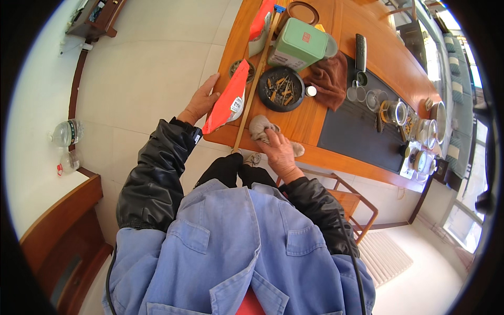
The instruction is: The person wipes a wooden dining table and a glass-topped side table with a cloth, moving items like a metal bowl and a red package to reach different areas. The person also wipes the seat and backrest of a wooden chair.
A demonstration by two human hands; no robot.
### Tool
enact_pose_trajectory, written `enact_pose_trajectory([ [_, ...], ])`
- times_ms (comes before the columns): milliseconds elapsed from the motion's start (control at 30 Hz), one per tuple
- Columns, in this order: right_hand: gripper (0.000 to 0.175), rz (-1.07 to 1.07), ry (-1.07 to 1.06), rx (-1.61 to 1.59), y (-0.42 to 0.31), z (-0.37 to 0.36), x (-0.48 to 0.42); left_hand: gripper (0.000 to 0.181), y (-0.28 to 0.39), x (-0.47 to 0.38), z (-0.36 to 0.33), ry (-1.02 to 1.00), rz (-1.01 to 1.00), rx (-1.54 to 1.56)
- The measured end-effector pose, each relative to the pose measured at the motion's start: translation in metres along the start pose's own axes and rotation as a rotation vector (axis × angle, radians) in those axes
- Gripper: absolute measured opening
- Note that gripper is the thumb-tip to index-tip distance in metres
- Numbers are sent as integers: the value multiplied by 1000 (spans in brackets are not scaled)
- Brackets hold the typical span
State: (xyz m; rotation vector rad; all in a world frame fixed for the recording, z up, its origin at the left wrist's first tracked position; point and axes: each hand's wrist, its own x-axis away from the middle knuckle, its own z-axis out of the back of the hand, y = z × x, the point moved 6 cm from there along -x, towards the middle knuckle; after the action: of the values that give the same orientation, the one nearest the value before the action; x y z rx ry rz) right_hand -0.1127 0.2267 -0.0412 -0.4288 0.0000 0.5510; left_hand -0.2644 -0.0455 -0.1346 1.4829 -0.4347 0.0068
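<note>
My right hand [278,151] presses a crumpled grey-beige cloth [260,128] against the wooden table [299,122] near its front edge. My left hand [201,99] rests at the table's left edge, beside a red packet [228,98]; its fingers are apart and seem to hold nothing. A long thin wooden stick [252,90] lies between the packet and a black ashtray [280,89] full of cigarette butts. Behind the ashtray stands a green tin [299,44], with a brown cloth [330,80] to its right. A small white-capped container [310,91] is beside the ashtray.
A black tea tray [358,126] bears glass cups and a glass pot [393,113]. A remote control [360,52] lies behind it. Another red packet [260,27] stands at the back left. A wooden chair [346,201] is under the table's front right. Plastic bottles [67,133] stand by the left wall.
</note>
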Motion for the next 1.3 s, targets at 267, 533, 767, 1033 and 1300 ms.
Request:
enact_pose_trajectory([
  [267,68,-215,7,65,45,30,67,60,47,-17,-33,-20,-183,-496],
  [533,69,-218,91,65,45,32,82,64,62,-23,-51,-76,-154,-460],
  [767,55,-216,140,54,46,34,81,67,39,3,-41,-87,-57,-372],
  [1033,41,-190,233,34,44,37,80,70,33,109,-32,4,76,-232],
  [1300,38,-180,236,57,44,37,79,51,45,94,-70,110,-90,-272],
])
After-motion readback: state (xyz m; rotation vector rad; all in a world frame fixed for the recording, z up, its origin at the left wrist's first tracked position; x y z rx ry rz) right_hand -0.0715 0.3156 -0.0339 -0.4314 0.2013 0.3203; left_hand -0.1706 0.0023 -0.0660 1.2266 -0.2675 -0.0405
